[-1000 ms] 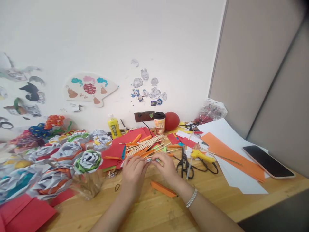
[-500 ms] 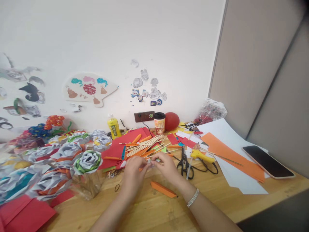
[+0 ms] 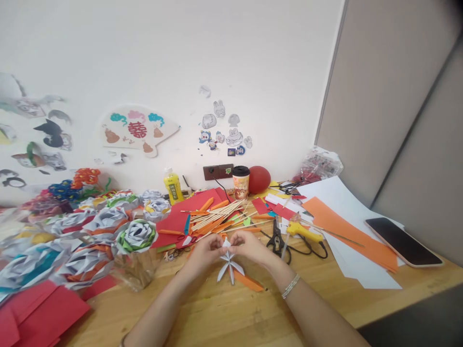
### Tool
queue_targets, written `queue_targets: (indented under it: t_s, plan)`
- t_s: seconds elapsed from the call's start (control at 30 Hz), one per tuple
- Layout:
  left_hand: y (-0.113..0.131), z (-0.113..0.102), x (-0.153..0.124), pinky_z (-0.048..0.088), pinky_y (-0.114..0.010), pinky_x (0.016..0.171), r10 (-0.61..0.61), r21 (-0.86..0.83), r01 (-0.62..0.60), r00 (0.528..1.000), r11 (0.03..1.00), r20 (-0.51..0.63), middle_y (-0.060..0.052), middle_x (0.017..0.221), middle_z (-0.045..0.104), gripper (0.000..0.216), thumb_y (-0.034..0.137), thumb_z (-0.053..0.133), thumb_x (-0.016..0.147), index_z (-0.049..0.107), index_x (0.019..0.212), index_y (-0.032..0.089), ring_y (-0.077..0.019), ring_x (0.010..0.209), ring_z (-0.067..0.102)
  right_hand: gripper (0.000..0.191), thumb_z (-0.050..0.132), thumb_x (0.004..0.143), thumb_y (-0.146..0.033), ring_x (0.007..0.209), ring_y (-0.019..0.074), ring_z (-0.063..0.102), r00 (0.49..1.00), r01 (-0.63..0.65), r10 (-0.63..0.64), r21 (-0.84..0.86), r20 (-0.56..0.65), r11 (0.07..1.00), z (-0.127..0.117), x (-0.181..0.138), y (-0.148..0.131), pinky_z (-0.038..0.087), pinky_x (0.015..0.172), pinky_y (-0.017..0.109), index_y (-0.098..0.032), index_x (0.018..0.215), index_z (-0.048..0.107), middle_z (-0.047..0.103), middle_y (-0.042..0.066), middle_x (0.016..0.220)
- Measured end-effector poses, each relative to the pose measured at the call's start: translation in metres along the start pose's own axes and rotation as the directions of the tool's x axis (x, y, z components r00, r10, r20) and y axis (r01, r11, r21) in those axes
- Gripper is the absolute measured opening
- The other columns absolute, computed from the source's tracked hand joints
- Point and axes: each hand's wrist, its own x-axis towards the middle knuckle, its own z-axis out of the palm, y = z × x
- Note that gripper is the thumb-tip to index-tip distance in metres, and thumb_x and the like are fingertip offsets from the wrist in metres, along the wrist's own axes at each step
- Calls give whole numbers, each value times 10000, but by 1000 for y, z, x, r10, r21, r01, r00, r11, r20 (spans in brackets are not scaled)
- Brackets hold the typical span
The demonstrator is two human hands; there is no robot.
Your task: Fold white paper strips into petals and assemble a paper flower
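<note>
Both my left hand [image 3: 207, 251] and my right hand [image 3: 249, 246] pinch a white folded paper piece [image 3: 228, 270] at the middle front of the table. Its pointed strips fan out downward below my fingers, and a white tip shows above them. Just behind and under it lies an orange folded paper strip [image 3: 249, 280] on the wood. Beyond my hands is a pile of thin wooden sticks [image 3: 217, 215] mixed with orange paper strips.
Folded paper flowers [image 3: 136, 236] crowd the left side, near red paper [image 3: 43, 313]. To the right are black scissors [image 3: 277, 241], a yellow glue gun [image 3: 306, 232], orange paper [image 3: 347, 236] and a phone [image 3: 403, 241]. A lidded cup [image 3: 240, 183] and yellow bottle [image 3: 173, 188] stand behind.
The white paper piece, mostly hidden between my fingers before, now shows its strips hanging down over the orange strip's end. My hands stay close together; the camera view has shifted slightly.
</note>
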Motion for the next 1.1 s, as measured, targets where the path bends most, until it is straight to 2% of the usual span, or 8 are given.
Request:
queue_targets:
  t_s: [0.2, 0.37, 0.5, 0.67, 0.77, 0.9, 1.0, 1.1]
  plan:
    - [-2, 4, -2, 345, -215, 527, 70, 273, -37, 991, 961, -112, 32, 572, 499, 221, 303, 578, 694, 470, 568, 158, -112, 558, 452, 143, 650, 616, -123, 564, 103, 484, 998, 51, -57, -142, -34, 989, 1, 4, 7, 376, 559, 226, -161, 604, 513, 519, -40, 598]
    - [-3, 4, 1, 386, -230, 555, -26, 202, 45, 995, 978, -95, 7, 615, 561, 154, 282, 589, 661, 516, 636, 149, -129, 585, 510, 116, 606, 655, -129, 586, 109, 487, 987, 49, -94, -311, -131, 949, 4, 4, 12, 373, 571, 221, -161, 599, 511, 515, -39, 595]
    - [-6, 9, 1, 378, -218, 518, -93, 188, 113, 989, 976, -116, 18, 567, 558, 110, 226, 600, 600, 531, 614, 142, -118, 534, 501, 75, 595, 653, -117, 606, 115, 503, 994, 59, -90, -373, -64, 926, 5, 4, 14, 378, 572, 215, -165, 659, 538, 541, -33, 635]
    - [1, 17, -4, 338, -208, 494, 27, 380, 66, 971, 923, -236, 37, 509, 501, 101, 174, 545, 583, 481, 506, 159, -112, 531, 459, 135, 551, 630, -42, 640, 134, 513, 977, 178, -212, -558, 4, 810, 7, 2, 9, 370, 585, 225, -167, 669, 578, 551, -13, 647]
    - [10, 10, -4, 394, -222, 523, -44, 219, 85, 982, 972, -184, 34, 540, 509, 62, 188, 554, 573, 505, 558, 154, -118, 551, 491, 150, 548, 632, -23, 677, 148, 500, 927, 290, -376, -652, 9, 700, 9, 1, 8, 364, 616, 237, -168, 595, 545, 538, -5, 630]
    - [13, -5, -3, 468, -262, 519, -289, -227, 281, 957, 933, -4, 0, 681, 572, 210, 314, 568, 645, 553, 775, 150, -143, 593, 569, 176, 530, 669, -3, 717, 149, 518, 898, 353, -439, -621, 16, 700, 11, 0, 9, 384, 662, 240, -171, 628, 559, 573, 4, 670]
    - [5, -11, -2, 483, -267, 535, -332, -272, 366, 929, 890, 164, -4, 627, 588, 310, 391, 654, 619, 567, 769, 134, -128, 542, 576, 173, 546, 678, -5, 704, 148, 530, 901, 355, -433, -599, 14, 718, 11, 0, 11, 398, 649, 241, -172, 651, 582, 586, 6, 675]
    - [-2, -14, -1, 487, -274, 553, -322, -222, 368, 921, 903, 217, 0, 583, 604, 388, 472, 690, 568, 560, 696, 130, -114, 492, 567, 140, 570, 712, -46, 712, 148, 535, 880, 440, -456, -584, 131, 682, 9, 1, 11, 409, 645, 242, -180, 704, 609, 606, 10, 694]
